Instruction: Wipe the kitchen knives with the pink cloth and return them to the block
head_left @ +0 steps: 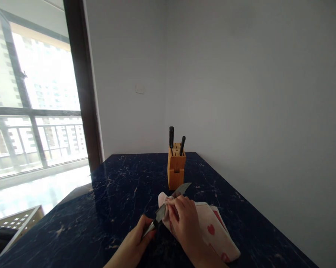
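Observation:
My left hand (140,238) is closed around the handle of a kitchen knife (160,213), whose blade points away and to the right. Pinched in my right hand (184,219) is a white cloth (209,230) with red hearts, folded over the middle of the blade. The blade's tip sticks out beyond the cloth. Most of the cloth trails to the right of my right hand, down to the table. Just past the knife tip stands a wooden knife block (176,171), with two black-handled knives upright in its slots.
The dark blue marbled table (134,178) reaches back to the grey wall (240,93). At the lower left is a light chair or basket edge with square holes (19,223). A large window (39,93) is on the left, and a wall plate (140,89) sits behind.

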